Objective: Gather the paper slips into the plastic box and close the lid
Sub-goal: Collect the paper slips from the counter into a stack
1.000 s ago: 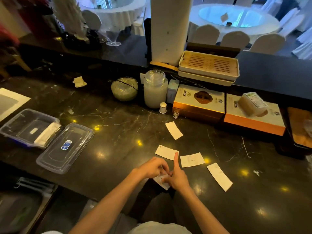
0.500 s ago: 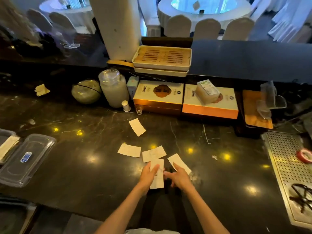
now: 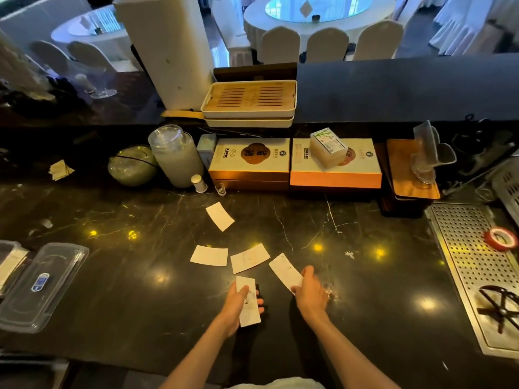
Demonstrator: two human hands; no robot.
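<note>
My left hand holds one white paper slip upright between thumb and fingers near the counter's front. My right hand pinches the near end of a second slip that still lies on the black marble. Three more slips lie loose: one, one and one farther back. The clear plastic lid rests at the far left, and only an edge of the plastic box with paper in it shows at the frame border.
Two orange gift boxes, a glass jar and a green bowl line the back of the counter. A perforated metal drain tray with a red tape roll sits at right.
The view has shifted right, pushing the box and lid to the left edge. My left hand has lifted a slip, and my right hand has moved right onto another slip.
</note>
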